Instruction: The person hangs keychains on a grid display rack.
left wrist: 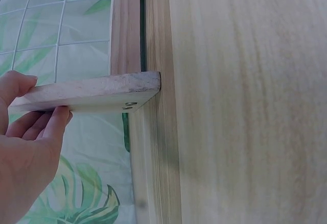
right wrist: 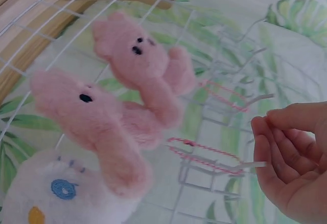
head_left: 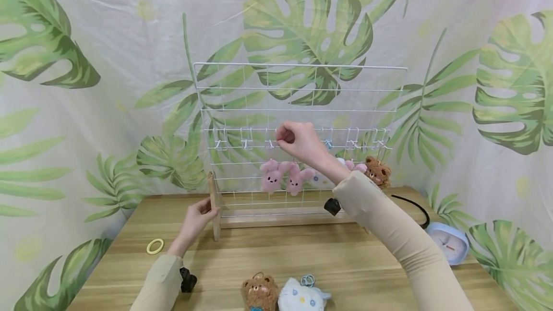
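My left hand [head_left: 196,218] pinches the upright wooden side [head_left: 216,215] of a white wire grid rack [head_left: 302,66]; in the left wrist view the thumb lies on one face of the board and the fingers on the other. Up in front of the hooks, my right hand [head_left: 302,143] has its fingers curled, thumb tip against the index tip, with nothing seen between them. Beside it, a pink plush bunny [right wrist: 89,114] and a second pink plush [right wrist: 135,55] hang by pink-and-white cords [right wrist: 204,157] from hooks. One hook's end [right wrist: 258,164] overlaps the index finger in this view.
More hooks [head_left: 246,144] line the grid. A brown bear plush [head_left: 378,172] hangs at the right, with others partly behind my arm. On the table lie another bear [head_left: 260,292], a white plush [head_left: 302,295] and a yellow ring [head_left: 155,246]. A blue clock [head_left: 449,244] stands right.
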Demonstrator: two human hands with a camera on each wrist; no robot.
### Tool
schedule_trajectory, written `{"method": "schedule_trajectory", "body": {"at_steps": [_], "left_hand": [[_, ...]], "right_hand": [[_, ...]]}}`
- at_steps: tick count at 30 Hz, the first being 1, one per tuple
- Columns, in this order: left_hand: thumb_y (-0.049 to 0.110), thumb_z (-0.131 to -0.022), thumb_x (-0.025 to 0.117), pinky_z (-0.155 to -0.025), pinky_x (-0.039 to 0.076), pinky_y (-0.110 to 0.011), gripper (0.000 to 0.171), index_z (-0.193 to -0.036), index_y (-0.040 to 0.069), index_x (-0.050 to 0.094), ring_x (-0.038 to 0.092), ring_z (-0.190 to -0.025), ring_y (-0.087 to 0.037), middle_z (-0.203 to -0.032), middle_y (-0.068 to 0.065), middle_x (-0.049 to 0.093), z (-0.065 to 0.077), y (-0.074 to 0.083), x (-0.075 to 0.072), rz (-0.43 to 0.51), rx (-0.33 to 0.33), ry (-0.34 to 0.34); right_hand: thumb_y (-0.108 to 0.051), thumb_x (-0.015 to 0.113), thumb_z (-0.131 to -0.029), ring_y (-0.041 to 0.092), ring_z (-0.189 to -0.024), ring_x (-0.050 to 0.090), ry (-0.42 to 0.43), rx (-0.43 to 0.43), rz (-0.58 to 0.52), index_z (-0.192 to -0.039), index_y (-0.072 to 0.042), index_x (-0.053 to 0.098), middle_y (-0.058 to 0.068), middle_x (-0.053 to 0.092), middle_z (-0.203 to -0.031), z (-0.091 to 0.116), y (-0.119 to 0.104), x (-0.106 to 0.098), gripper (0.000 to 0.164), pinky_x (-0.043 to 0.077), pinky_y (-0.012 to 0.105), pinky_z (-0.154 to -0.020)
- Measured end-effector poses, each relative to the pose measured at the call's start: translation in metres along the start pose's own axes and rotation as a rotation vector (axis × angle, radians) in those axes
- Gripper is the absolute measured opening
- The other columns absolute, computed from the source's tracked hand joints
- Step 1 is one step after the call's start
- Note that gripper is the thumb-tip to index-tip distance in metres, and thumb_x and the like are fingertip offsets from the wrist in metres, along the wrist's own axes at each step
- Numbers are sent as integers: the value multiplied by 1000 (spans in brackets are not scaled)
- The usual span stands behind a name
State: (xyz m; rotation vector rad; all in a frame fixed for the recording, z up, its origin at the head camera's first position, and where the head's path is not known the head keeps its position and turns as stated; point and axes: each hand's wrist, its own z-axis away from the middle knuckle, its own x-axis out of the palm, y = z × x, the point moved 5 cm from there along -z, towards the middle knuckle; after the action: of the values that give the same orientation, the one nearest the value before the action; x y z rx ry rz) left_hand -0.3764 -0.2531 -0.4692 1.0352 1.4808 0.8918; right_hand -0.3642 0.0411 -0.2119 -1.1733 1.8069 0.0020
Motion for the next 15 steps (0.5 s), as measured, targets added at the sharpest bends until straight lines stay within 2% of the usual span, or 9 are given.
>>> {"method": "schedule_trajectory", "body": {"at_steps": [6,10,15], "left_hand": [[9,-99,59,-100,54,-24,54,-144,-13,40,51,-133,-43,-142,-34,50,-1,-1,1,-6,-5,5],[10,-99,59,-98,54,-21,54,-144,-13,40,52,-133,-43,-141,-34,50,-1,-1,0,-1,-8,3],[11,-99,60,-95,52,-15,55,-145,-12,40,51,-133,-43,-141,-35,50,0,1,0,6,-7,-1]], "right_hand": [[-1,68,-89,16,-76,70,21,-72,-4,-89,-3,69,9,74,-86,31,-6,-3,3,61,20,-70],[0,71,-86,14,-73,69,-35,-79,-29,-86,-3,68,9,73,-82,58,0,8,4,59,17,-67],[0,73,-84,9,-72,66,-130,-32,-36,-86,-5,67,7,72,-81,97,22,32,8,58,14,-66]]}}
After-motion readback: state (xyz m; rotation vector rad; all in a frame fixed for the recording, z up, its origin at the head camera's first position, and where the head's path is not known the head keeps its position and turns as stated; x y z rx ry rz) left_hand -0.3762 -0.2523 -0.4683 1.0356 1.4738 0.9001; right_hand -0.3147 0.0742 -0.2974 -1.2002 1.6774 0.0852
